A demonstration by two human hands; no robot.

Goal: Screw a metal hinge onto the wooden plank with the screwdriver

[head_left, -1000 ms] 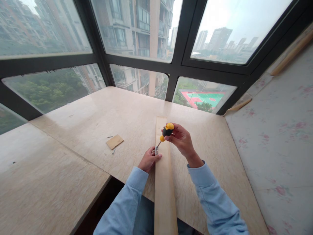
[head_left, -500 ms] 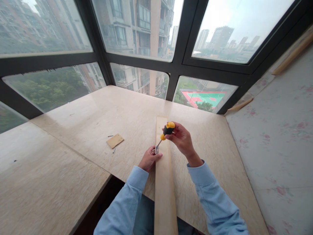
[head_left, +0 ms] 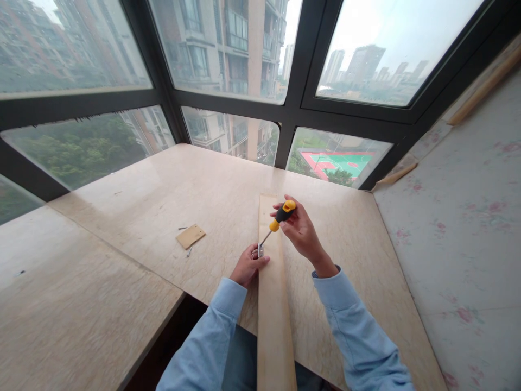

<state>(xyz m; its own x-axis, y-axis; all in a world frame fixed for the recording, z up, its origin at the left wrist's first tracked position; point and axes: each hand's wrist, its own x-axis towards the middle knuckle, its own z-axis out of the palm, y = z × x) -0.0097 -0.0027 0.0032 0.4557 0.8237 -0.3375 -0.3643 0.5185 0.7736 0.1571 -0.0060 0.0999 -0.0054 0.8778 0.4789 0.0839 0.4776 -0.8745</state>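
A long pale wooden board [head_left: 275, 315] runs from my lap up onto the stone-look counter. At its left edge, my left hand [head_left: 247, 265] pinches a small silver metal bracket [head_left: 261, 250], thumb resting on the board's face. My right hand [head_left: 303, 231] holds a yellow-and-black screwdriver [head_left: 284, 213] by its handle, some fingers lifted off the grip. The screwdriver slants down to the left, its tip at the bracket. Whether a screw sits under the tip is too small to tell.
Left of the board, a small tan plate [head_left: 191, 237] with holes lies on the counter [head_left: 134, 217], a screw [head_left: 189, 251] and another thin metal piece [head_left: 183, 228] beside it. Dark-framed windows stand behind; a flowered wall [head_left: 459, 244] bounds the right. The counter has a cut-out at my lap.
My right hand's fingers have loosened and spread around the screwdriver handle, which leans slightly further right. My left hand stays on the bracket. The view has shifted a little.
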